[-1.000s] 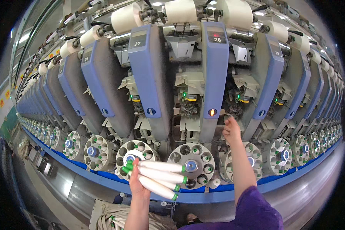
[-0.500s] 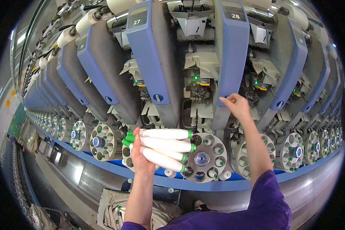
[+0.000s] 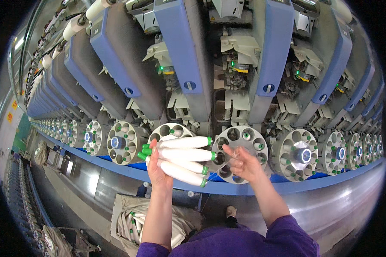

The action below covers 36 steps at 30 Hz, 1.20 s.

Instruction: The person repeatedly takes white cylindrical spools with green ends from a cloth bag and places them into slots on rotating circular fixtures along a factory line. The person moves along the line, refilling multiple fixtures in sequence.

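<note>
Several white yarn bobbins (image 3: 182,154) with green tube ends lie fanned across my left hand (image 3: 159,172), which is closed round their left ends. They point to the right, in front of the round magazines. My right hand (image 3: 246,166) is just past their right tips, fingers curled with the index finger partly stretched. Fine yarn strands show between it and the bobbins, and it seems to grip them, though the fingertips are blurred. Behind that hand is a round grey magazine (image 3: 240,144) with pockets, partly covered by the fingers.
A long winding machine with blue-fronted units (image 3: 273,51) runs across the view. More round magazines (image 3: 297,172) line its blue rail (image 3: 287,187). Below my left forearm stands a cloth-lined container (image 3: 121,206) of bobbins. A shoe (image 3: 231,211) shows on the floor.
My right hand has come down and left from a blue unit front to the bobbin tips. The view has tilted lower. My left hand still holds the bobbins.
</note>
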{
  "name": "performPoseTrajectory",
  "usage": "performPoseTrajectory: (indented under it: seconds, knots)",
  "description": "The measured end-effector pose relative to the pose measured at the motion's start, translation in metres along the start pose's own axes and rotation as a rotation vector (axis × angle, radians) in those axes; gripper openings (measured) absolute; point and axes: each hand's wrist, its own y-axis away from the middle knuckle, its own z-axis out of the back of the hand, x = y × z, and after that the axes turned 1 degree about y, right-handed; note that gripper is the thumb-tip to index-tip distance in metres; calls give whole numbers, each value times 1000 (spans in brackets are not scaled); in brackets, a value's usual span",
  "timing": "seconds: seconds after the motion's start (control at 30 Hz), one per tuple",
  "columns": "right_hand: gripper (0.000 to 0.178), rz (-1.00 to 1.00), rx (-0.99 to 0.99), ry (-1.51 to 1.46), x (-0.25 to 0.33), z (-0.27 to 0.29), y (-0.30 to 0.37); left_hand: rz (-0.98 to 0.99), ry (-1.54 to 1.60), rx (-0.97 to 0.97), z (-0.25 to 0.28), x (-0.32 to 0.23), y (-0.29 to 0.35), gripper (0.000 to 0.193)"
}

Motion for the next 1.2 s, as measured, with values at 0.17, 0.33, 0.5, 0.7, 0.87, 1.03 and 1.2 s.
performPoseTrajectory:
  seconds: [0.17,0.33,0.5,0.7,0.87,1.03,1.2]
  knots:
    - [19,163,-297,200,9,-26,8,-19,-25,-10,14,-4,6,48]
    - [35,-340,-66,738,-60,-65,2,-7,-6,26,14,-6,10,49]
    - [36,-160,-343,1095,-69,7,17,-108,-22,-2,16,-9,14,49]
    - [30,279,-541,364,84,109,92,-115,-83,18,25,-8,28,49]
    - [22,590,-753,722,86,44,65,-141,-74,31,16,2,38,50]
    - [36,-464,141,975,-22,20,23,-164,-36,17,3,11,41,50]
    - [16,245,-540,979,75,72,45,-205,-16,-69,10,0,49,49]
